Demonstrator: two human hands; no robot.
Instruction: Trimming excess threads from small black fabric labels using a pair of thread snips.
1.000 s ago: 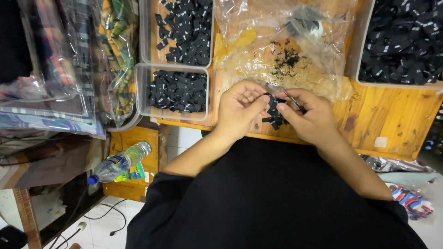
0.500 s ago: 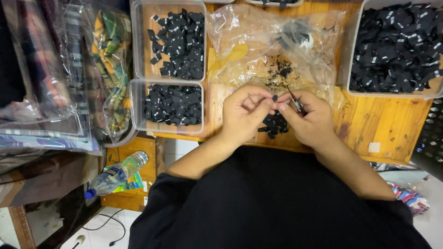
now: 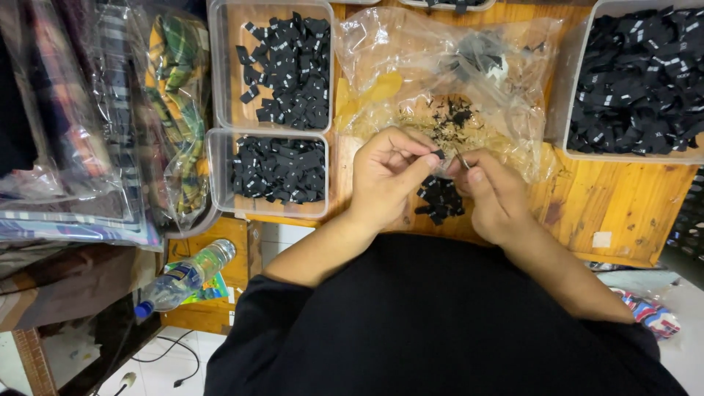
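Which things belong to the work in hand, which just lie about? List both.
In hand: left hand and right hand pinching a small black fabric label; small heap of black labels.

Lying about: clear plastic water bottle; bagged plaid cloth; crumpled clear plastic bag.

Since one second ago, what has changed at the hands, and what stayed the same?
The left hand and right hand have drawn slightly apart; before, they were pressed together over the small pile of black pieces, which now shows between them. The left fingertips pinch one black piece; the right hand holds a thin tool, too small to identify. The trays, clear bag and bottle seem unmoved; the view shifted.
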